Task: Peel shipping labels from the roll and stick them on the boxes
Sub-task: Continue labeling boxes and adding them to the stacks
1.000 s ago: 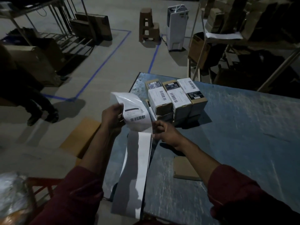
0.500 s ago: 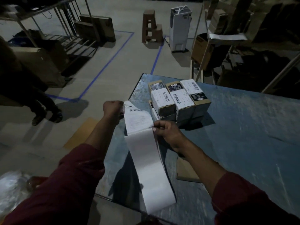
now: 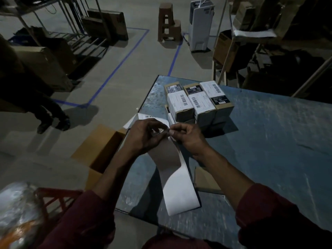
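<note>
1. The left hand (image 3: 143, 135) and right hand (image 3: 188, 137) meet fingertip to fingertip, both pinching the label strip (image 3: 176, 180) just in front of the boxes (image 3: 195, 103).
2. The strip's blank tail hangs below the hands — toward the table (image 3: 269, 150) edge nearest the person.
3. A printed label (image 3: 143, 117) shows left of the boxes — just behind the left hand.

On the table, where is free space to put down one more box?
The wide right part of the table, right of the boxes, is bare. The near left corner is crowded: both hands hold the label strip there, beside a cardboard piece.
</note>
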`<state>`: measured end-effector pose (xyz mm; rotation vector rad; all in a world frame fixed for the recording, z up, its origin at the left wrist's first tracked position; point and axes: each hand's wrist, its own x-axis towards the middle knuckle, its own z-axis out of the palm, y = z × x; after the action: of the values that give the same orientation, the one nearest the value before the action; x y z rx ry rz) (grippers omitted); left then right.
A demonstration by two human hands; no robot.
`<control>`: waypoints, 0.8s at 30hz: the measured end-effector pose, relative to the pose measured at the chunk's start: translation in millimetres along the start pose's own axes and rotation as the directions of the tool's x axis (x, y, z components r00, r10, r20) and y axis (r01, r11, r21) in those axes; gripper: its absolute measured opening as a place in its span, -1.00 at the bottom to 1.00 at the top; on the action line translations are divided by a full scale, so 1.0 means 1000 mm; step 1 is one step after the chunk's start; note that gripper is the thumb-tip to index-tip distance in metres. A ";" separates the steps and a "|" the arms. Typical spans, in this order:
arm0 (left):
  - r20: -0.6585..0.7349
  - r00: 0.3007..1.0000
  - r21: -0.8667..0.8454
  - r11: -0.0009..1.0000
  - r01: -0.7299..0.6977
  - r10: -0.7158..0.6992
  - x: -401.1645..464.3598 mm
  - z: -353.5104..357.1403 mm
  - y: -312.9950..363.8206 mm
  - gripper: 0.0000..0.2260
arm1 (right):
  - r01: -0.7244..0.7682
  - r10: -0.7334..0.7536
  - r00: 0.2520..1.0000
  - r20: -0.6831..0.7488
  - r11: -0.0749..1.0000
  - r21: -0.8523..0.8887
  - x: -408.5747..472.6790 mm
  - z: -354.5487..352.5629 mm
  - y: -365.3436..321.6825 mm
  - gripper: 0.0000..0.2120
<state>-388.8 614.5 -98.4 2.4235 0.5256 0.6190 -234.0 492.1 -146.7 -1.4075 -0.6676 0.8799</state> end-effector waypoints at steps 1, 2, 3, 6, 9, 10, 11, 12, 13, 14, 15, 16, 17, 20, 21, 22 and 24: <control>-0.001 1.000 0.008 1.000 -0.004 0.004 0.000 -0.001 -0.001 -0.80 | 0.005 -0.005 1.000 0.010 1.000 -0.011 0.000 0.000 0.000 -0.81; -0.006 1.000 0.020 1.000 -0.010 0.010 0.000 -0.004 -0.002 -0.83 | 0.012 -0.011 1.000 0.028 1.000 -0.024 0.000 0.001 0.001 -0.82; -0.006 1.000 0.037 0.999 -0.021 0.021 0.001 -0.006 -0.002 -0.87 | 0.010 -0.009 0.999 0.046 1.000 -0.026 0.000 0.001 0.002 -0.81; 0.023 0.997 0.084 0.994 -0.071 0.070 0.003 -0.011 -0.001 -0.90 | -0.011 0.013 0.997 0.075 1.000 -0.023 0.000 0.003 0.006 -0.79; 0.016 0.997 0.112 0.991 -0.076 0.074 0.004 -0.011 -0.001 -0.91 | -0.026 0.027 0.996 0.085 1.000 -0.017 -0.002 0.005 0.006 -0.71; 0.013 0.998 0.113 0.991 -0.069 0.068 0.005 -0.010 -0.001 -0.90 | -0.026 0.027 0.996 0.085 0.999 -0.019 -0.003 0.005 0.005 -0.69; 0.007 0.998 0.104 0.993 -0.065 0.064 0.005 -0.010 -0.002 -0.90 | -0.024 0.026 0.996 0.084 0.999 -0.022 -0.003 0.005 0.005 -0.68; 0.002 0.998 0.092 0.994 -0.059 0.059 0.005 -0.009 -0.003 -0.91 | -0.020 0.022 0.996 0.081 0.999 -0.029 -0.003 0.005 0.005 -0.66; -0.003 0.998 0.083 0.995 -0.055 0.056 0.005 -0.008 -0.003 -0.91 | -0.014 0.017 0.997 0.073 0.999 -0.038 -0.003 0.005 0.005 -0.65; -0.009 0.999 0.080 0.996 -0.049 0.050 0.005 -0.006 -0.003 -0.89 | -0.006 0.009 0.998 0.060 0.999 -0.054 -0.002 0.006 0.005 -0.64; -0.015 0.999 0.074 0.997 -0.031 0.032 0.006 -0.004 -0.004 -0.89 | 0.001 0.002 0.999 0.038 0.997 -0.074 -0.002 0.006 0.006 -0.65; -0.028 1.000 0.056 0.998 0.006 -0.004 0.007 -0.003 -0.004 -0.91 | 0.009 -0.008 1.000 0.010 0.996 -0.094 -0.002 0.007 0.007 -0.67; -0.047 0.997 0.026 0.998 0.058 -0.057 0.008 -0.002 -0.006 -0.93 | 0.014 -0.016 1.000 -0.017 0.994 -0.111 -0.002 0.007 0.009 -0.71; -0.111 0.954 -0.170 0.952 0.256 -0.277 0.015 -0.001 -0.014 -0.96 | 0.010 -0.022 0.997 -0.079 0.989 -0.150 -0.002 0.006 0.012 -0.78; -0.107 0.921 -0.302 0.895 0.328 -0.374 0.017 -0.002 -0.018 -0.95 | 0.002 -0.017 0.995 -0.097 0.988 -0.156 -0.002 0.005 0.013 -0.78; -0.085 0.878 -0.427 0.813 0.395 -0.471 0.020 -0.003 -0.022 -0.91 | -0.005 -0.013 0.994 -0.109 0.986 -0.164 -0.001 0.004 0.014 -0.79; -0.025 0.795 -0.581 0.656 0.482 -0.606 0.024 -0.006 -0.030 -0.83 | -0.019 -0.004 0.993 -0.120 0.982 -0.190 0.003 0.005 0.016 -0.84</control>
<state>-379.1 651.8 -105.2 1.5343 0.9789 0.6519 -238.9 496.7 -162.5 -1.6218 -0.6689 0.7462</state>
